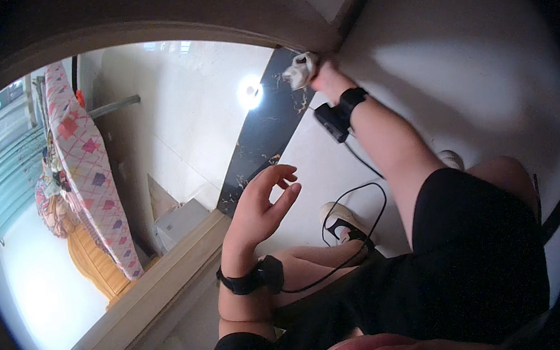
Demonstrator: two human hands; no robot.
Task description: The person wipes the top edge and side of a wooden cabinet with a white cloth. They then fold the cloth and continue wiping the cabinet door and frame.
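My right hand (327,78) reaches far forward, its fingers wrapped round a crumpled whitish cloth (299,72). The cloth is at the far end of a dark marble threshold strip (251,144) with pale and gold veins, close to the door frame. My left hand (264,206) hangs in the air above the near end of that strip. Its fingers are loosely bent, with the thumb apart, and nothing is in it. Both wrists carry black straps with small boxes; a black cable (381,210) loops between my arms.
A wooden door frame (163,276) runs along the lower left. Beyond the doorway are a grey box (182,227), a pink-patterned cloth panel (88,157), a yellow wooden piece (97,258) and a shiny pale floor (176,111). My shoe (337,218) stands on the white floor.
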